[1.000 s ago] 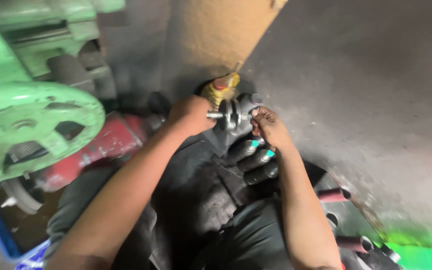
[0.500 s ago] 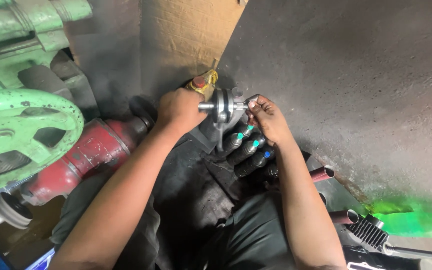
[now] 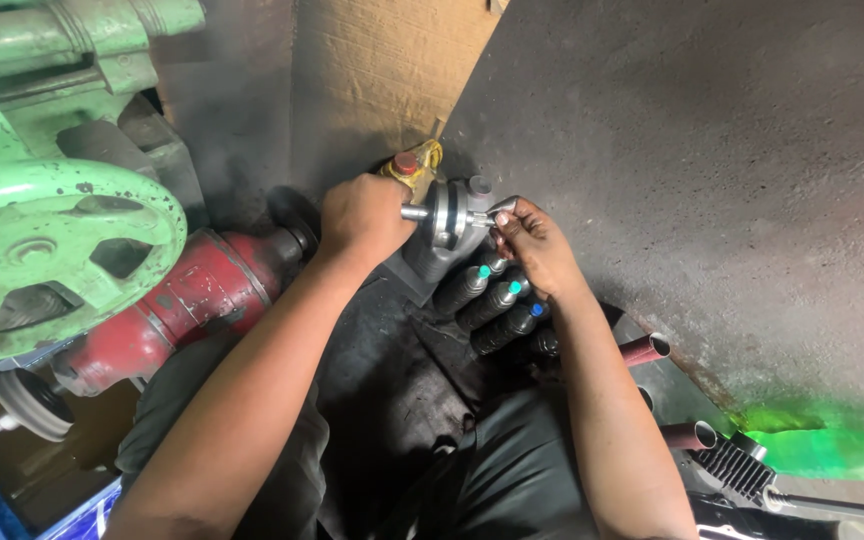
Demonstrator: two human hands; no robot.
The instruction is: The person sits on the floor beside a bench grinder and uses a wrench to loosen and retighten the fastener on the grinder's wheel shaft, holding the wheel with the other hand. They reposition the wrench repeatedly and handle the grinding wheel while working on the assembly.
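The left hand (image 3: 364, 215) is closed around one end of a short steel shaft (image 3: 415, 213) that carries a round metal flange (image 3: 446, 213), held above the dark floor (image 3: 712, 170). The right hand (image 3: 532, 240) pinches a small metal tool (image 3: 497, 208), perhaps a wrench, against the other end. Just below lie black cylindrical parts (image 3: 492, 300) with coloured tips. If the small tool slips off, the fingers could hit the flange edge.
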